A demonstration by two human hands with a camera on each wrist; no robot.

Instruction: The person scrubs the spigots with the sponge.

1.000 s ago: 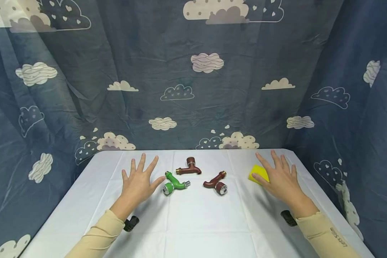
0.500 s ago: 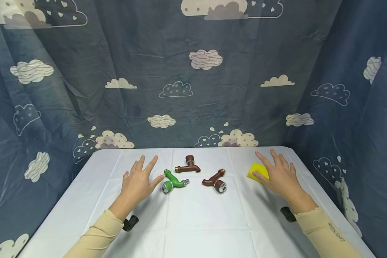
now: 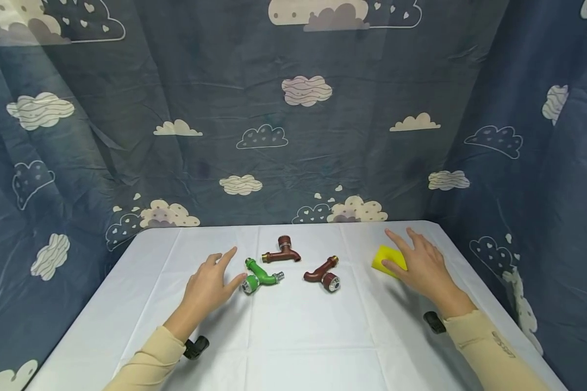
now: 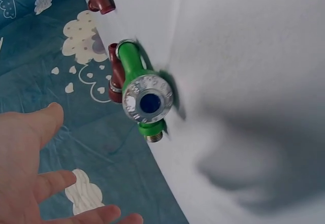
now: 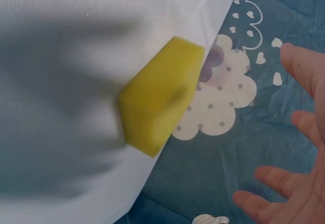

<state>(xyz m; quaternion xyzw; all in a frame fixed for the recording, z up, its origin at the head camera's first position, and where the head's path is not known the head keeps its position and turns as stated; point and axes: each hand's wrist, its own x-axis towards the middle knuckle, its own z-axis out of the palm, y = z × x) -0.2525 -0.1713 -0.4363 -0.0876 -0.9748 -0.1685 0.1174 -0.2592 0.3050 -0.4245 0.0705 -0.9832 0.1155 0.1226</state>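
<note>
Left of the green tap [image 3: 261,277], the left hand [image 3: 206,289] had drawn its fingers closer but, empty like the right hand [image 3: 424,269], had lifted nothing.

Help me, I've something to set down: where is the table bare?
Widest: near middle of the table, between left sleeve and right sleeve. Smaller: between the front brown tap and the yellow block, and left of the left hand. Crowded: where that tap, the green tap and the rear brown tap cluster, and around the right hand.
</note>
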